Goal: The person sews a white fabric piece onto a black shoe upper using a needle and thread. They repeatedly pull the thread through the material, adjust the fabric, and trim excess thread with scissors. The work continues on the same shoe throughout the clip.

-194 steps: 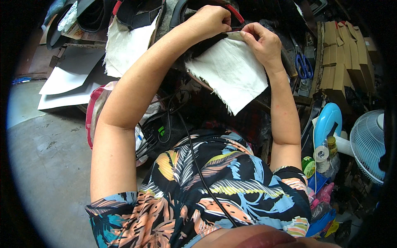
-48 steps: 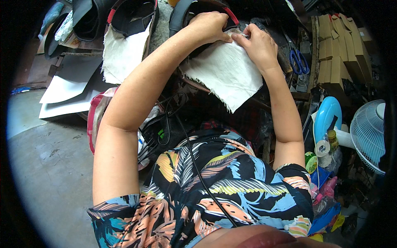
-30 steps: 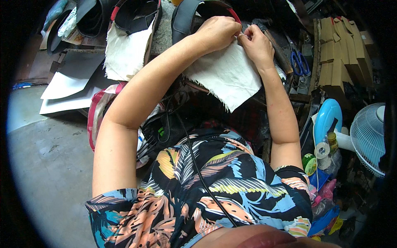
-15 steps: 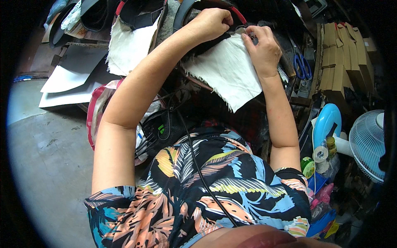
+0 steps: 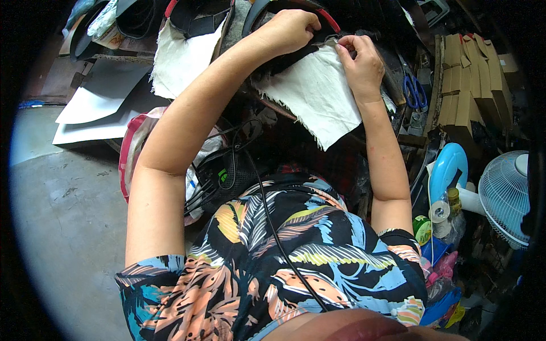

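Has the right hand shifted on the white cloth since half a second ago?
Cannot tell. The right hand is at the white cloth top edge, left of the blue-handled scissors, as before; camera sway hides more.

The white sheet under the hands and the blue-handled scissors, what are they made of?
The white sheet looks like woven cloth, matte, with frayed thready edges. The scissors seem to have glossy blue plastic handles; the blades are too hidden to tell.

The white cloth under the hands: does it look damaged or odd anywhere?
Yes: the white cloth has frayed, ragged lower edges with loose threads, and its corner hangs off the work surface. Both hands pinch its top edge.
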